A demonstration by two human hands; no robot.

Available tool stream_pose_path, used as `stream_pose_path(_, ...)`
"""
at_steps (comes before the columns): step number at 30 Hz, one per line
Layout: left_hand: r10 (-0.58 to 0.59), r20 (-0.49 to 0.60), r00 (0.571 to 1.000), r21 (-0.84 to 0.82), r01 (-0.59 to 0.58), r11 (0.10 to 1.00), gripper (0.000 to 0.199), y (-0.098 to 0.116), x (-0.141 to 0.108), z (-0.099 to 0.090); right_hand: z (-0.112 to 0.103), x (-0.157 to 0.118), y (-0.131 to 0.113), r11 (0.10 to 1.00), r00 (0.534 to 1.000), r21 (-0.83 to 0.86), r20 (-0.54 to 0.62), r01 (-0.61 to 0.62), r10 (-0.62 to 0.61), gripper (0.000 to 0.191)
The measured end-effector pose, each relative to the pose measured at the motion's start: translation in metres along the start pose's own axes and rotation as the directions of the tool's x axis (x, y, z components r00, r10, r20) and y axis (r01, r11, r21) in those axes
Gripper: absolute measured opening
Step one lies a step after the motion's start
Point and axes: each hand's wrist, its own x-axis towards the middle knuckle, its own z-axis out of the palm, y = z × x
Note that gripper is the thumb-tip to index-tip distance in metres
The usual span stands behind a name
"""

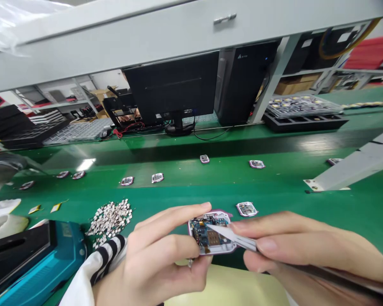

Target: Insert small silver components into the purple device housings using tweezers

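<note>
While the left hand (166, 255) pinches it by its left side, the small squarish white-and-pink plastic housing with a blue circuit board (212, 236) sits face up just above a pale yellow mat (232, 284). Index fingertip along the top edge, thumb underneath: a firm hold! In comes the right hand (287, 244) from four o'clock, thumb and fingers closed around slim grey metal tweezers (242, 242), their tips right over the board; whether they touch it, I can't tell.

Just off at two o'clock lies another white-rimmed housing (247, 209), and more dot the glossy green bench (185, 195) from ten round to two. At nine o'clock, a loose heap of tiny silvery-white pieces (110, 219), with a teal-and-black boxy device (64, 259) beside it.

Now the containers: between one and two o'clock, a clear plastic tray (303, 106) carries rows of small pale and yellowish pieces, stacked on a black compartmented tray (306, 123) whose contents stay too dark to read. At ten, a whitish gridded tray (76, 131), its contents too blurred to call. Near twelve stands a black monitor (175, 87).
</note>
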Motion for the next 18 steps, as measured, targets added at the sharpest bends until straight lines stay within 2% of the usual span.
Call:
stream_pose_path(2, -0.012, 0.018, 1.0, 0.011, 0.012, 1.0, 0.016, 0.0017, 0.001, -0.0015, 0.0032, 0.0014, -0.0001, 0.996, 0.999, 0.084, -0.042, 0.004, 0.0, 0.026)
stream_pose_path(5, -0.028, 0.055, 0.998, 0.015, 0.027, 1.0, 0.012, 0.0033, 0.0027, -0.0033, 0.0055, 0.0052, -0.0003, 0.992, 1.0, 0.127, -0.029, -0.005, 0.009, 0.039)
stream_pose_path(9, -0.043, 0.079, 0.996, 0.015, 0.042, 0.999, 0.012, 0.0034, 0.0023, -0.0046, 0.002, 0.0056, -0.0007, 0.993, 1.0, 0.114, 0.015, 0.022, -0.024, 0.029)
stream_pose_path(14, 0.001, 0.094, 0.996, 0.038, -0.004, 0.999, 0.011, 0.0027, -0.0007, -0.0058, -0.0003, 0.0013, 0.0, 0.992, 0.996, 0.12, 0.072, 0.039, -0.048, 0.024)
stream_pose_path(18, 0.027, 0.09, 0.996, 0.079, -0.034, 0.996, 0.007, 0.0031, 0.002, -0.0058, 0.0029, 0.0007, 0.0019, 0.992, 0.999, 0.12, 0.04, 0.029, -0.034, 0.022)
